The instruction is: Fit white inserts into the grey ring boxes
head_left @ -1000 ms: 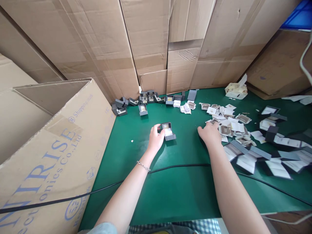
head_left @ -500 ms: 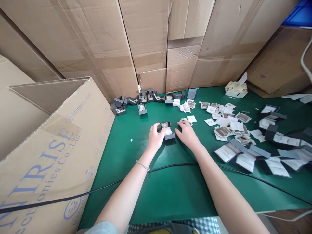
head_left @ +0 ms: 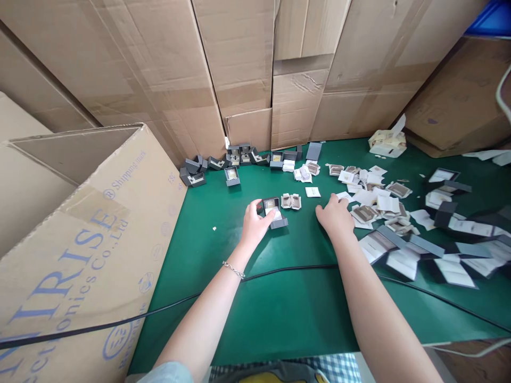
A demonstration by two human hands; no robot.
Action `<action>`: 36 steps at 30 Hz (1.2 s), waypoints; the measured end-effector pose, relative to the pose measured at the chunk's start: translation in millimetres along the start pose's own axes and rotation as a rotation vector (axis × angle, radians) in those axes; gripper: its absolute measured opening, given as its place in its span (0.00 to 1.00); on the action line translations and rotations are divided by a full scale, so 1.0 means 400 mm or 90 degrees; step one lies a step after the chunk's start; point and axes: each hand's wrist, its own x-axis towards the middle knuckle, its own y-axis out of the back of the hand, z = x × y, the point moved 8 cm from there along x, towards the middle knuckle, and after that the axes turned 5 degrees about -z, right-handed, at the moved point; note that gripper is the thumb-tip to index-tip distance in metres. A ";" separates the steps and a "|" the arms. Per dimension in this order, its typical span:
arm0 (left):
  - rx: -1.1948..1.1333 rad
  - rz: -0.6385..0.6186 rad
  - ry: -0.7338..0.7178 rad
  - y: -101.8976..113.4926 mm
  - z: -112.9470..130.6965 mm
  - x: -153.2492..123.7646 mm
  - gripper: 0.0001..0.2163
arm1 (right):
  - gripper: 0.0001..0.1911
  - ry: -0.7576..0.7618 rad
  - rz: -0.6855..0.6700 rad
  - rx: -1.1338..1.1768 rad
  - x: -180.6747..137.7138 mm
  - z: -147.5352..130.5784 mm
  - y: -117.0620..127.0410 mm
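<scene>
My left hand [head_left: 257,221] is closed on a small dark jewelry box [head_left: 278,223]. The box's lid stands raised, a white lining shows inside, and my thumb lies over it. Just behind the box sits a white-edged insert with brown pads [head_left: 291,201], touched by neither hand. My right hand [head_left: 336,215] is apart from the box, at the left edge of a heap of white cards and inserts [head_left: 365,194]. Its thumb is spread from the fingers, with nothing visible in it; the fingertips are partly hidden. A white card [head_left: 312,192] lies between the insert and the heap.
Several dark boxes [head_left: 239,154] line the back against cardboard. More opened boxes [head_left: 403,260] spread across the right side. A large carton [head_left: 91,244] stands at left, and a tissue pack [head_left: 387,143] at the back right. A black cable [head_left: 287,268] crosses the green table.
My right hand has moved right, away from the jewelry box toward the heap of cards. The insert it covered now shows behind the box. My left hand keeps its hold.
</scene>
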 end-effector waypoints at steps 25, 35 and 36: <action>0.040 -0.053 -0.030 -0.023 -0.002 0.004 0.19 | 0.21 -0.008 0.113 0.052 0.060 0.042 0.020; 0.015 -0.055 -0.035 -0.021 -0.001 0.004 0.22 | 0.10 0.181 0.127 0.432 0.071 0.000 0.022; 0.015 -0.054 -0.038 -0.021 -0.002 0.005 0.22 | 0.10 0.155 0.068 0.540 0.072 -0.002 0.003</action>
